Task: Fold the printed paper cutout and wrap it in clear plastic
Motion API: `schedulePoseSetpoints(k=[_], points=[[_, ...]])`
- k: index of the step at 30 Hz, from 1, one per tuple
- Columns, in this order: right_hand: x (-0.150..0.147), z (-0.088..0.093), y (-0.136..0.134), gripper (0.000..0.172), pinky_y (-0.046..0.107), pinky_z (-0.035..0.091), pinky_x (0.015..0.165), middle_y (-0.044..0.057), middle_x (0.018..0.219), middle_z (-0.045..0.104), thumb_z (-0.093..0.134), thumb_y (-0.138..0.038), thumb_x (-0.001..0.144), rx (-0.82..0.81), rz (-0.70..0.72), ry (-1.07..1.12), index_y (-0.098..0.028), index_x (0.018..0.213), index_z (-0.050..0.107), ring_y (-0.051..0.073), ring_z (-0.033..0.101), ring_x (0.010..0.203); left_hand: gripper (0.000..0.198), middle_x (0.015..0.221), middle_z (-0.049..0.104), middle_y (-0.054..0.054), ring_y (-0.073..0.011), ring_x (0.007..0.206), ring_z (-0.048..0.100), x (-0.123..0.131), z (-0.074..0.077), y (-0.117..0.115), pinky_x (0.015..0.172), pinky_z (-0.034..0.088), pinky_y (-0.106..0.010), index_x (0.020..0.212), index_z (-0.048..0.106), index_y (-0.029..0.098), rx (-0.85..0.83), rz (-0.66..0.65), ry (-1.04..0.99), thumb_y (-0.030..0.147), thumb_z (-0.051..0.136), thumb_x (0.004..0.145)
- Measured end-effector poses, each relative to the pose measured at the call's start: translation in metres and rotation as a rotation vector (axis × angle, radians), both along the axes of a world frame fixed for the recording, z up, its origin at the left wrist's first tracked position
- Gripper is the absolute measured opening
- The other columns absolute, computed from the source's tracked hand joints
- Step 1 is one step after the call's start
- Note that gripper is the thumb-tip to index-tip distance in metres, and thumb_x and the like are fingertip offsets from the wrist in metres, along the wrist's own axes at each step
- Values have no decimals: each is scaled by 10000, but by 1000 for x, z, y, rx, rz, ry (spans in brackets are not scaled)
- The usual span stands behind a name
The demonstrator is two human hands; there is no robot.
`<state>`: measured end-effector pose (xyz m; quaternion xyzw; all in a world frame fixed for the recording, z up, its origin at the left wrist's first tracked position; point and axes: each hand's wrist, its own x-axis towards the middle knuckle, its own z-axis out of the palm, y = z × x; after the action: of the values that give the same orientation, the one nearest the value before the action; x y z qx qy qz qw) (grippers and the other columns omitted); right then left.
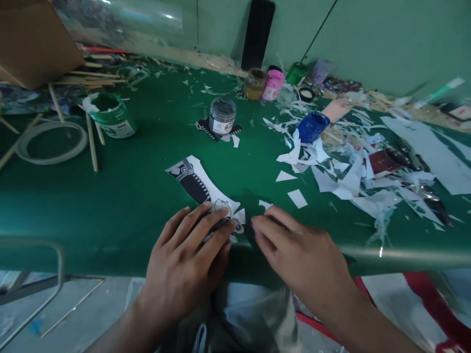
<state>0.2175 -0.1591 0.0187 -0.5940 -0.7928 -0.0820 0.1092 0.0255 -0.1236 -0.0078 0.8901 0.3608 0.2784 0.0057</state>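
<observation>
A black-and-white paper cutout (pixel 196 185) lies on the green table cover (pixel 140 196) near its front edge. My left hand (pixel 187 257) lies flat on the cutout's near end, fingers stretched out and pressing it down. My right hand (pixel 298 255) rests beside it, fingers extended toward the cutout's right edge, their tips touching the cover next to a small white scrap (pixel 265 204). Nothing is gripped in either hand.
A grey-lidded paint jar (pixel 222 116) stands on another cutout behind. A green paint pot (pixel 110 115), tape ring (pixel 51 142) and wooden sticks (pixel 91 142) lie at left. A blue jar (pixel 312 126), pink jar (pixel 273 84), yellow jar (pixel 254 83) and several paper scraps (pixel 338 166) crowd the right. A cardboard box (pixel 33 39) sits far left.
</observation>
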Motion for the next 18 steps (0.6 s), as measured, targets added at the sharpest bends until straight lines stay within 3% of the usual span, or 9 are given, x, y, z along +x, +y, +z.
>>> schedulePoseSetpoints(k=[6,12,18], points=[[4,4,-4,188,216,254,364,-7,813,617,440,-237,920,-56,-88,113,-204,860,615,63,454,438,261,1201,668,-27,-271,1164,584,-1,-1,0,978,458,-469,1103,661,241,3,-6,3,190,560,867],[-8,-3,23,209,219,265,382,0,820,632,507,-398,901,-31,-167,230,-205,899,588,94,494,496,253,1234,649,-21,-264,1195,562,-3,-3,0,1030,416,-484,1093,662,245,0,-12,24,180,556,873],[2,-7,44,113,216,181,390,10,827,640,468,-271,905,-23,-274,130,-216,921,566,93,465,479,243,1197,667,-16,-257,1153,578,-2,-1,-1,971,442,-459,1075,666,250,2,5,9,177,555,872]])
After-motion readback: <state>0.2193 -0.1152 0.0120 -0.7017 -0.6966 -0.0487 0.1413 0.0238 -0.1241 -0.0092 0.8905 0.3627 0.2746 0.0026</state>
